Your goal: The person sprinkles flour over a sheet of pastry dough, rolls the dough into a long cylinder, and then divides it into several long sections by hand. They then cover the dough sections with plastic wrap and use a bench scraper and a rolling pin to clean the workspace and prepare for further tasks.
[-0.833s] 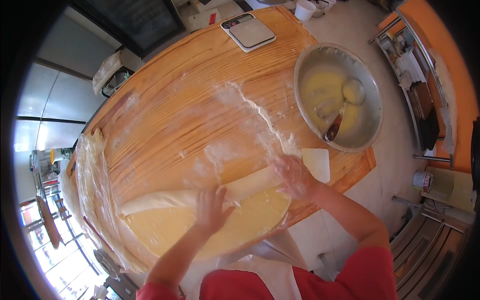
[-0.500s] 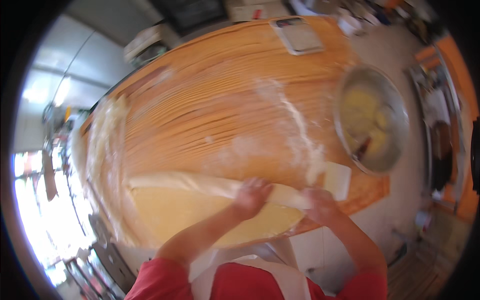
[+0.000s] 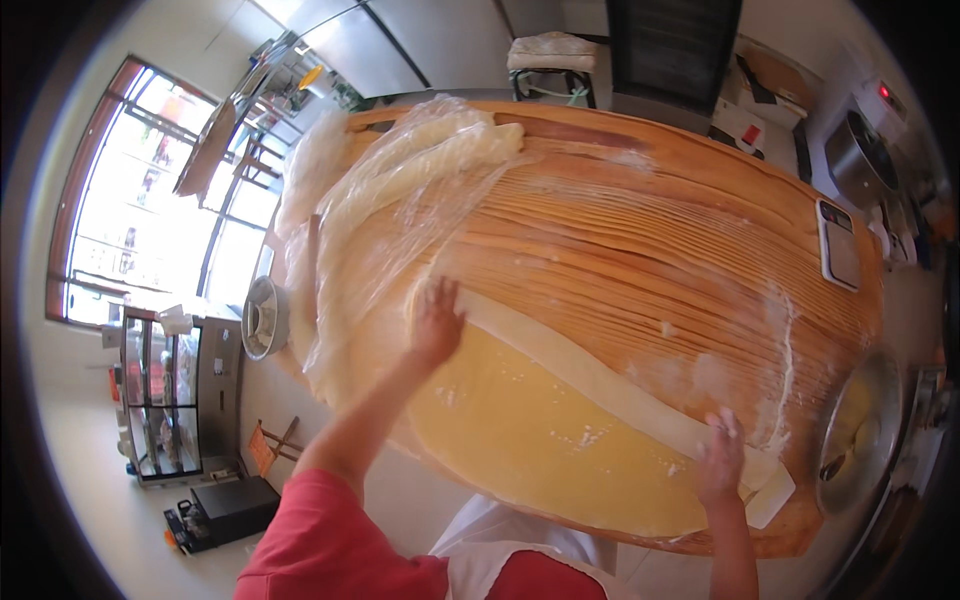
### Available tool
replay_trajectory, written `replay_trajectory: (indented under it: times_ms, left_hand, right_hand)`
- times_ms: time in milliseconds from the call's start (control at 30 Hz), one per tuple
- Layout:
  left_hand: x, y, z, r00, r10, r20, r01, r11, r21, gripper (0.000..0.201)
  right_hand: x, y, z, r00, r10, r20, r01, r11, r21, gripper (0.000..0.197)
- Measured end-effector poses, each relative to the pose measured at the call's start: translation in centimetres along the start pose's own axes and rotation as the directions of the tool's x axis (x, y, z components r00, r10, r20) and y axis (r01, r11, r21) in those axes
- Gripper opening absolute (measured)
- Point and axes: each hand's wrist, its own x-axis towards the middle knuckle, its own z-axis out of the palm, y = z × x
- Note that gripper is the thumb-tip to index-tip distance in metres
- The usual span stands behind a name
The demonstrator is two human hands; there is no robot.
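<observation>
A broad yellow dough sheet (image 3: 540, 430) lies on the wooden table, dusted with flour in spots. Its far edge is turned into a long pale dough roll (image 3: 580, 375) that slants from upper left to lower right. My left hand (image 3: 437, 322) rests on the roll's left end, fingers stretched over it. Near the right end, my right hand (image 3: 720, 455) touches the roll with its fingers raised and apart. A white flat scraper (image 3: 772, 500) lies beside the right hand, at the roll's right end.
Plastic-covered dough strips (image 3: 430, 160) lie at the table's far left. A phone (image 3: 838, 245) sits at the right edge of the wooden table (image 3: 640, 240). Metal bowls stand at both sides, one large (image 3: 860, 430), one small (image 3: 265, 318). A line of flour (image 3: 786, 370) runs near the right.
The view has swung left. My left hand has slid from the middle of the roll to its left end, so the hands are farther apart. My right hand stays near the right end.
</observation>
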Motion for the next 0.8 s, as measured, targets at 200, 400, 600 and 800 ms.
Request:
replay_trajectory:
  times_ms: [200,400,600,800]
  left_hand:
    - [1.0,-6.7,-1.9,0.972,0.126,0.200,-0.087,0.977,-0.194,0.025]
    - [-4.4,-6.1,-3.2,0.985,0.170,-0.019,-0.168,0.945,-0.282,0.029]
    - [-0.8,-7.1,-2.2,0.959,0.237,0.157,-0.143,0.880,-0.453,0.044]
    - [-5.2,-6.7,-2.1,0.977,0.145,0.155,-0.072,0.912,-0.404,0.052]
  right_hand:
    - [9.0,-9.6,7.0,0.935,-0.350,0.053,0.343,0.934,0.104,0.038]
    - [7.2,-9.8,9.9,0.929,-0.370,0.019,0.369,0.929,0.032,0.037]
    - [12.9,-14.7,9.6,0.952,-0.302,0.058,0.296,0.951,0.087,0.041]
    - [8.2,-13.7,11.3,0.923,-0.364,0.124,0.374,0.925,-0.068,0.053]
